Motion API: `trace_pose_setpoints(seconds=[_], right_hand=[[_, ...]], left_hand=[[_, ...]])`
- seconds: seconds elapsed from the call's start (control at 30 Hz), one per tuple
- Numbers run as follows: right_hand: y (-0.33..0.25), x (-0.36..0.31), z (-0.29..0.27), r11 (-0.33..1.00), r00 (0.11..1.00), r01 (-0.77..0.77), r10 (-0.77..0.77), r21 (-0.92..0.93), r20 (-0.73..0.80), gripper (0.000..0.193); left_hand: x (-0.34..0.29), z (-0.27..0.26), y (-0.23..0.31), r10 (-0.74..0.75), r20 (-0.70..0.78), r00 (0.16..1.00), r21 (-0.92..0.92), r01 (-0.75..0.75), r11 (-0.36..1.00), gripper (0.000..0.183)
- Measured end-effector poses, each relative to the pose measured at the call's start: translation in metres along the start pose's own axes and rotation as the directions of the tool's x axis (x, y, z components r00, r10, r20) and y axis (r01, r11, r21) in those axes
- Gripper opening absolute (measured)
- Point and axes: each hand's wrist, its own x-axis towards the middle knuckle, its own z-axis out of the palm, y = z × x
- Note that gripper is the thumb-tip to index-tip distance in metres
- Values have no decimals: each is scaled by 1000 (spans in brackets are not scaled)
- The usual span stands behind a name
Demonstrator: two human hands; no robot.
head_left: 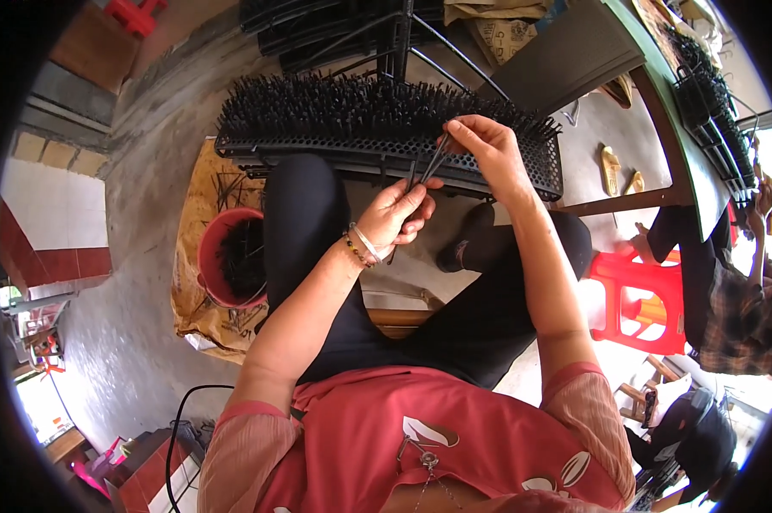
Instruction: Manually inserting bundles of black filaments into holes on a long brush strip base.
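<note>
My left hand [394, 214] is closed round a few thin black rods, whose ends stick out above and below the fingers. With thumb and forefinger, my right hand [492, 159] pinches the upper end of a thin dark rod [435, 161] that slants down toward the left hand. Both hands are in front of a long black perforated tray [535, 167]. Dense rows of short black upright pieces [317, 107] fill most of it, while bare holes show along its near side and right end. What exactly the rods are is too small to tell.
Beside my left knee, a red bucket [204, 261] of dark thin rods stands on a brown sheet [189, 316]. At right are a red plastic stool [608, 295], a table [702, 179] and another person [736, 299]. Black metal bars [441, 51] rise behind the tray. Yellow slippers [610, 169] lie under the table.
</note>
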Motion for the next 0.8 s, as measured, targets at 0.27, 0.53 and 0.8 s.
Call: trace_pose_setpoints(seconds=[0.27, 0.53, 0.8], right_hand=[[-1, 17, -4, 974, 957, 189, -153, 129, -248, 20], [20, 29, 12, 914, 885, 336, -389, -229, -256, 16], [18, 26, 19, 865, 885, 334, -425, -374, -191, 17]], left_hand=[[1, -4, -7, -66, -151, 986, 20, 70, 997, 27], [-1, -3, -15, -127, -188, 974, 26, 134, 991, 26], [-1, -6, -16, -130, -201, 971, 18, 136, 990, 26]])
